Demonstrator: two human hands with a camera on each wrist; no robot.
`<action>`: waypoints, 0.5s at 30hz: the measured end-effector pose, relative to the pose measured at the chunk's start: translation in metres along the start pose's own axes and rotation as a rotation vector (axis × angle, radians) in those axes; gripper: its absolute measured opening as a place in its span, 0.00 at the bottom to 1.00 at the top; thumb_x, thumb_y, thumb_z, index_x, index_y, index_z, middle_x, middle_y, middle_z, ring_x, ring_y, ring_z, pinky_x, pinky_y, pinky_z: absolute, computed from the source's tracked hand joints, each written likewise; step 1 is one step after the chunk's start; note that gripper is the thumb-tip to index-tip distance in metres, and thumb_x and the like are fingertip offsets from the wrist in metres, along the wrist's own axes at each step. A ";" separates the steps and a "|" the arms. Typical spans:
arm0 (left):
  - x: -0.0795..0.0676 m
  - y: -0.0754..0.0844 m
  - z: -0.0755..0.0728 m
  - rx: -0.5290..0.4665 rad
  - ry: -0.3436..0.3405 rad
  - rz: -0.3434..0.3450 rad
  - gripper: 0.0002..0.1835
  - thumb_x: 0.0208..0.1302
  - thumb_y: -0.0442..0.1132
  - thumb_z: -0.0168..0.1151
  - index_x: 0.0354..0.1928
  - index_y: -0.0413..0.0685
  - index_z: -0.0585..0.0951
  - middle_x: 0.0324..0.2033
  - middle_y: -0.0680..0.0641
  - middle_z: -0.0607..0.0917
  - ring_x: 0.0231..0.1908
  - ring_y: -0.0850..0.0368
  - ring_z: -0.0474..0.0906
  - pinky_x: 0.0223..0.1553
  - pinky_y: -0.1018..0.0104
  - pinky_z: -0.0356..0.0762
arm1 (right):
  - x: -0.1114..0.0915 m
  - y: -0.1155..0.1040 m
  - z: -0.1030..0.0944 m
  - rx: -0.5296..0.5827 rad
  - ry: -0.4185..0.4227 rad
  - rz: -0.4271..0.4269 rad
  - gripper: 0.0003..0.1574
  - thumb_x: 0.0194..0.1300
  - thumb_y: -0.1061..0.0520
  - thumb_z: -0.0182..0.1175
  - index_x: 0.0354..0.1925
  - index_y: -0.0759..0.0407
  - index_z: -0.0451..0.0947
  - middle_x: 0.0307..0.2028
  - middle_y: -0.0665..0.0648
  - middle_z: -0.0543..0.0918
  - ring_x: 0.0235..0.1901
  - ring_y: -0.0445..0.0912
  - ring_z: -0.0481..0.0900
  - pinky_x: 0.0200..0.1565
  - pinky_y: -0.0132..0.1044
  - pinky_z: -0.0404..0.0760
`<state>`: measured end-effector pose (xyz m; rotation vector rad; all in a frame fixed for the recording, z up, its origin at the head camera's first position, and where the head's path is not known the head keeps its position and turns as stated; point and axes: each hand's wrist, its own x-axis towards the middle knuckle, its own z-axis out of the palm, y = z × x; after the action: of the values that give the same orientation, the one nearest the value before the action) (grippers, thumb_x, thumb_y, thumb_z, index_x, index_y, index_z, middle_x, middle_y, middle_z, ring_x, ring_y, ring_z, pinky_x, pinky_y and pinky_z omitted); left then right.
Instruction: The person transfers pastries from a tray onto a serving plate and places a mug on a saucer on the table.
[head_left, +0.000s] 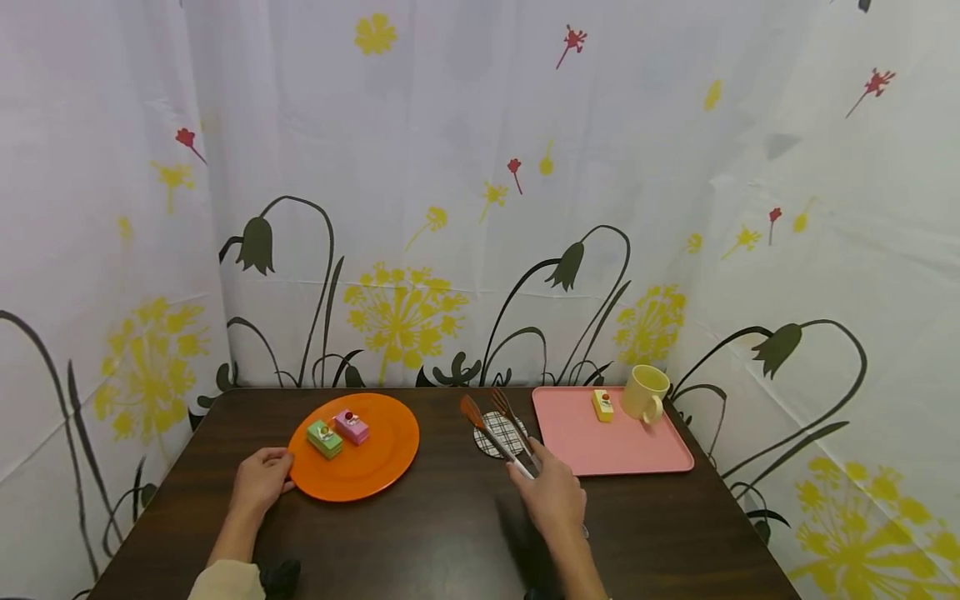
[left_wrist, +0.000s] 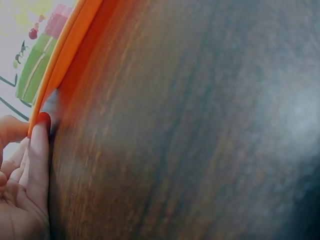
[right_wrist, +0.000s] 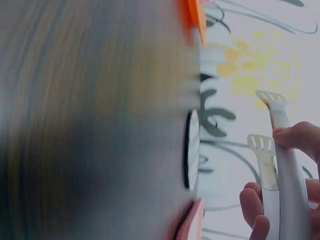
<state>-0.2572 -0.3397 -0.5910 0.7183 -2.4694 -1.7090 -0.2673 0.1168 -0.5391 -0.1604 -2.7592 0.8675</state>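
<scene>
Metal tongs with brown slotted tips (head_left: 507, 452) stand right of the middle of the frame, raised off the counter, as the right wrist view shows. The right hand (head_left: 555, 496) has its fingers curled round their arms, leaving the two tips spread with a gap between. In the head view the tips cross over a round black-and-white coaster (head_left: 501, 427).

An orange plate (head_left: 375, 467) sits left of centre, its far rim near the counter's back edge. The left hand (head_left: 261, 479) pinches its lower left rim, thumb above and a finger beneath, the fingers closed to the rim's thickness. On the plate's left half are a green cake (head_left: 324, 438) and a pink cake (head_left: 352, 426), side by side.

A broad stretch of dark wood counter (head_left: 435, 508) separates plate and coaster, and more runs along the lower frame. The coaster lies just beside a pink tray (head_left: 592, 454), whose lower right corner comes near the counter's right edge. At the tray's far side, a yellow cake (head_left: 602, 405) stands left of a yellow mug (head_left: 643, 393). Behind, a flowered curtain (head_left: 450, 117) rises along the back edge.
</scene>
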 end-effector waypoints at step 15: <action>0.000 0.001 0.002 -0.020 0.019 -0.013 0.30 0.84 0.45 0.50 0.74 0.27 0.68 0.67 0.23 0.75 0.49 0.52 0.84 0.38 0.73 0.89 | 0.013 0.050 -0.027 -0.033 0.008 0.089 0.42 0.68 0.36 0.72 0.74 0.47 0.77 0.60 0.62 0.89 0.52 0.70 0.88 0.48 0.74 0.82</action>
<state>-0.2581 -0.3379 -0.5912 0.7467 -2.4371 -1.7201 -0.2707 0.1745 -0.5437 -0.2936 -2.7783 0.8408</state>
